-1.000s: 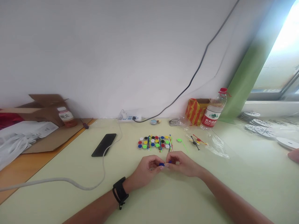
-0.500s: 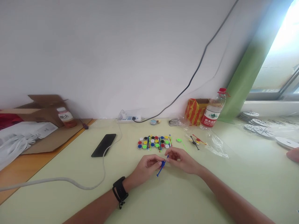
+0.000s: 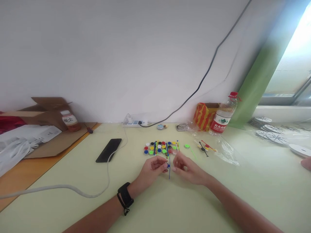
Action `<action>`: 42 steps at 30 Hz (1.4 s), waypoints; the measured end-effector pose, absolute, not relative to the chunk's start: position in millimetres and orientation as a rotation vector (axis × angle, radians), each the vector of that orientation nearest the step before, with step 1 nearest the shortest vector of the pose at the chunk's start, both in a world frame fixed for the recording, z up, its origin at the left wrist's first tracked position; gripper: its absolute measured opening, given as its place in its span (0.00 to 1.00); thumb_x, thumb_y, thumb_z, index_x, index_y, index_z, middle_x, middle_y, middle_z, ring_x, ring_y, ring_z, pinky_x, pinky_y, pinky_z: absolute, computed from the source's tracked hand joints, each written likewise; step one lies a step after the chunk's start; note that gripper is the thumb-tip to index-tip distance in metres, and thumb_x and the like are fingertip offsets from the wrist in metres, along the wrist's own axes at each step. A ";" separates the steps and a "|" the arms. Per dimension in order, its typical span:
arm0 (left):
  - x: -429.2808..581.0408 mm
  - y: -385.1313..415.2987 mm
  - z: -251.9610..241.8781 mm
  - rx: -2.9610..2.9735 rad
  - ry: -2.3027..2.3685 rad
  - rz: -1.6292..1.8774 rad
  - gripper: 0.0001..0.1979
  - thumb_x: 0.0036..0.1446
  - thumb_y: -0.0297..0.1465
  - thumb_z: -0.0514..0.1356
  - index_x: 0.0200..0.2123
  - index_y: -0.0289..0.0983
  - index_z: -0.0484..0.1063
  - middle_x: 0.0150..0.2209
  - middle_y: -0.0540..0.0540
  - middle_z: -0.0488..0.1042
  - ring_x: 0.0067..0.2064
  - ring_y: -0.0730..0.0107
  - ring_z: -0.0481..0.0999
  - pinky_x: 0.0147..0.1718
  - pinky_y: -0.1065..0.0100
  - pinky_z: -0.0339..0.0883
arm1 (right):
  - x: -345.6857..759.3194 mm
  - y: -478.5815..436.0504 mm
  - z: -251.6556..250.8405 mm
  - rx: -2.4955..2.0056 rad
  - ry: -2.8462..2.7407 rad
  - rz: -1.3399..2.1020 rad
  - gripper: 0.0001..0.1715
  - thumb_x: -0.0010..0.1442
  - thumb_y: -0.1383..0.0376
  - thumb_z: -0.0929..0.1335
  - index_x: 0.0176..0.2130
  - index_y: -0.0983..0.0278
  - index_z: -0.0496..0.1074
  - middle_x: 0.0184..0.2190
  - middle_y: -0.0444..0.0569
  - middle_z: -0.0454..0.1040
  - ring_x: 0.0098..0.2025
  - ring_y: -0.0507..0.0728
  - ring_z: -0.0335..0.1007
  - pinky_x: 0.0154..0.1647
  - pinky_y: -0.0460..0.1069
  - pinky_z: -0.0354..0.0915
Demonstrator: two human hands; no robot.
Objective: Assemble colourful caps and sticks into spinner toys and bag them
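Note:
My left hand (image 3: 155, 170) is closed, its thumb and fingertips pinching a small blue spinner arrow (image 3: 169, 173) by the hub. The thin arrow stands nearly upright, seen edge-on. My right hand (image 3: 188, 168) is just to the right of it, thumb and fingers apart, with a small gap to the arrow and nothing clearly visible between them. Beyond both hands lie rows of small round discs (image 3: 159, 150) in several colours, with loose arrows (image 3: 155, 149) across them. A green disc with a long green arrow (image 3: 187, 146) lies farther right.
Black and red arrows (image 3: 203, 147) lie near clear plastic film (image 3: 225, 152). A phone (image 3: 108, 150) and white cable (image 3: 108, 174) are at left. A water bottle (image 3: 222, 116) stands behind; printed discs (image 3: 272, 136) are stacked right. Another person's hand (image 3: 306, 162) shows at the right edge.
My right fingers have come off the blue spinner arrow and opened slightly. The arrow has turned in my left hand from slanted to upright and edge-on.

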State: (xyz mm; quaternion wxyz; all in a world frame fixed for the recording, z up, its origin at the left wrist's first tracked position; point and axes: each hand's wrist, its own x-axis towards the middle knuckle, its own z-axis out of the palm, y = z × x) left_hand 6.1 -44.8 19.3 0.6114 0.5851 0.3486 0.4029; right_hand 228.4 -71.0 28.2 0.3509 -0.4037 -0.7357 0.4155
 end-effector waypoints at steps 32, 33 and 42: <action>6.1 -48.6 11.6 1.401 0.749 0.798 0.17 0.57 0.40 0.69 0.44 0.36 0.74 0.38 0.45 0.77 0.37 0.67 0.79 0.37 0.66 0.73 | 229.8 -64.4 25.9 -1.040 -1.980 1.113 0.14 0.65 0.57 0.66 0.31 0.62 0.65 0.25 0.40 0.62 0.29 0.51 0.56 0.28 0.46 0.54; 6.6 -48.6 12.0 1.406 0.768 0.800 0.17 0.58 0.41 0.69 0.45 0.36 0.74 0.37 0.45 0.77 0.36 0.68 0.78 0.35 0.67 0.72 | 232.6 -62.6 26.4 -1.050 -1.980 1.077 0.13 0.65 0.58 0.66 0.31 0.62 0.64 0.25 0.40 0.62 0.29 0.51 0.56 0.28 0.46 0.54; 6.5 -49.9 14.3 1.442 0.858 0.752 0.15 0.56 0.40 0.68 0.39 0.35 0.75 0.31 0.49 0.73 0.32 0.72 0.73 0.32 0.70 0.67 | 305.1 -33.4 30.3 -1.541 -2.054 0.220 0.10 0.57 0.67 0.64 0.25 0.61 0.59 0.23 0.41 0.65 0.27 0.52 0.59 0.30 0.47 0.51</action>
